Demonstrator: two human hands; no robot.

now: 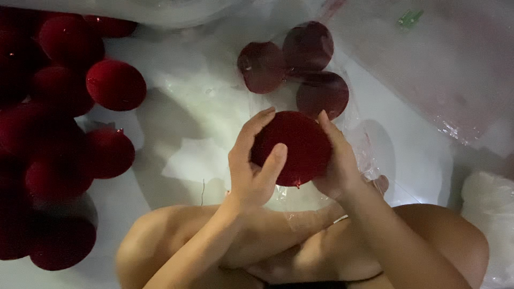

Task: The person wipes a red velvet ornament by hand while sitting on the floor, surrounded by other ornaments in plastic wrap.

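Note:
A dark red velvety ball (297, 144) sits between both my hands, held above my crossed legs. My left hand (251, 166) grips its left side with the thumb laid over the front. My right hand (337, 160) cups its right side, fingers curved behind it. Just beyond the ball, three more red balls (292, 67) lie inside a clear plastic bag (356, 134) on the white floor.
A heap of several red balls (59, 134) fills the left side. Crumpled clear plastic sheets (428, 59) lie at the top right, with a small green object (409, 18) among them. A white bundle (490, 214) rests at the right edge. My bare knees (160, 241) are below.

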